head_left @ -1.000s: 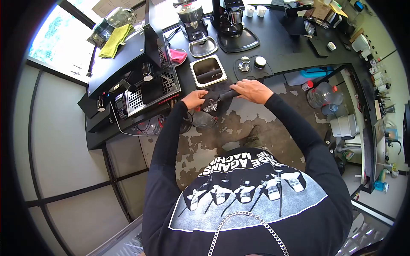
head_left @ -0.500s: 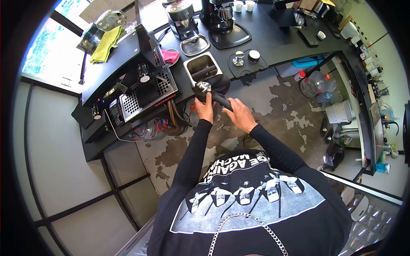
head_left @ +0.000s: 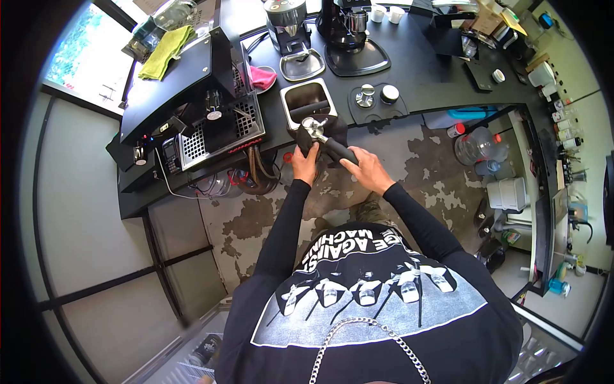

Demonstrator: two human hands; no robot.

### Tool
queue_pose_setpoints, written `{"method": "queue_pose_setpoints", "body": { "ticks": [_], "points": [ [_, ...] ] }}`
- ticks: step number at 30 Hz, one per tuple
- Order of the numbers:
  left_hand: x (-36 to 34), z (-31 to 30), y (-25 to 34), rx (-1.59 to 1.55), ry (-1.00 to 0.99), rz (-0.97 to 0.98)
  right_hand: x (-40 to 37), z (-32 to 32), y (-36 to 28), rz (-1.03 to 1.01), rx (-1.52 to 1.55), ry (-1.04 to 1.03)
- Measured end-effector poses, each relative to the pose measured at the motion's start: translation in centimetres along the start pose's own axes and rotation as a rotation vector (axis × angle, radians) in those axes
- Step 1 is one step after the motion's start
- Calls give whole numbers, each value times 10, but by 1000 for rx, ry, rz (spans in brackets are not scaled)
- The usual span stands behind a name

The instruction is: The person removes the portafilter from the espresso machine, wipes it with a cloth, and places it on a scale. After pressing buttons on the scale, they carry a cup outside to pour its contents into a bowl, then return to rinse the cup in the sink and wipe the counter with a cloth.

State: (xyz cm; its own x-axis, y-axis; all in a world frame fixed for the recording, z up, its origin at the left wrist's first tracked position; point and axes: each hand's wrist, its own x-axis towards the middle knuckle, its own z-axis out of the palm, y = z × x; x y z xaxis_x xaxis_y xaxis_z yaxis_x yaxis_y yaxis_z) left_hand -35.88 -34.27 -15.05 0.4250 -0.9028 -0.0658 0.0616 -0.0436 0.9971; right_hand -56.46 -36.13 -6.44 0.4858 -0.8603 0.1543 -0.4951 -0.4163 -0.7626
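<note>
Head view: the right hand (head_left: 367, 170) is clenched around the handle of a portafilter (head_left: 327, 142), whose metal head tilts up just in front of the knock box (head_left: 308, 102) at the edge of the black surface (head_left: 425, 80). The left hand (head_left: 306, 169) grips a dark cloth (head_left: 335, 130) bunched against the portafilter's head. A tamper (head_left: 366, 96) stands right of the knock box, and a pink cloth (head_left: 263, 77) lies to its left beside the espresso machine (head_left: 192, 89).
</note>
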Motion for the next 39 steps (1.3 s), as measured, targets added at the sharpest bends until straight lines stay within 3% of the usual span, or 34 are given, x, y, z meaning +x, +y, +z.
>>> {"method": "queue_pose_setpoints", "body": {
  "ticks": [4, 6, 7, 10, 12, 13, 14, 16, 19, 20, 23, 26, 28, 29, 30, 32, 34, 36, 38, 39],
  "points": [
    [-2, 17, 13, 93, 191, 76, 6, -15, 4, 230, 196, -191],
    [0, 25, 12, 73, 269, 56, 8, -14, 18, 178, 200, -149],
    [1, 23, 14, -96, 211, -89, 11, -20, 17, 201, 192, -211],
    [4, 31, 25, -673, 156, -141, 22, -26, 24, 212, 197, -292],
    [7, 42, 14, -460, 264, -176, 26, -25, 25, 254, 339, -308],
    [11, 37, -6, -77, 361, -134, 25, -25, 25, 255, 337, -314],
    [9, 38, -11, -83, 367, -135, 26, -27, 25, 305, 403, -345],
    [9, 36, -15, 466, 374, -41, 28, -27, 25, 349, 468, -369],
    [6, 19, 13, 454, 225, -63, 15, -28, 33, 670, 812, -430],
    [3, 11, 15, 479, 126, -87, 8, -26, 38, 674, 803, -443],
    [-25, -3, 14, 395, 309, -45, -8, -23, 43, 799, 1064, -355],
    [-60, -42, 0, 281, 302, -124, -32, -27, 42, 785, 1260, -289],
    [-78, -60, -15, -174, 213, -245, -49, -30, 37, 793, 1383, -259],
    [-87, -69, 3, -368, 90, -458, -55, -32, 32, 787, 1471, -232],
    [-85, -80, -5, -368, 76, -465, -60, -33, 30, 775, 1556, -208],
    [-78, -89, -6, -65, -87, -485, -70, -30, 25, 789, 1590, -172],
    [-67, -92, 1, -64, -97, -457, -82, -26, 20, 748, 1760, -132],
    [-45, -106, 18, -24, -762, -580, -93, -23, 17, 711, 1830, -131],
    [-33, -86, 26, 138, -873, -655, -105, -24, 12, 660, 1904, -118],
    [-29, -76, 17, 315, -723, -383, -109, -28, 10, 616, 1909, -162]
  ]
}}
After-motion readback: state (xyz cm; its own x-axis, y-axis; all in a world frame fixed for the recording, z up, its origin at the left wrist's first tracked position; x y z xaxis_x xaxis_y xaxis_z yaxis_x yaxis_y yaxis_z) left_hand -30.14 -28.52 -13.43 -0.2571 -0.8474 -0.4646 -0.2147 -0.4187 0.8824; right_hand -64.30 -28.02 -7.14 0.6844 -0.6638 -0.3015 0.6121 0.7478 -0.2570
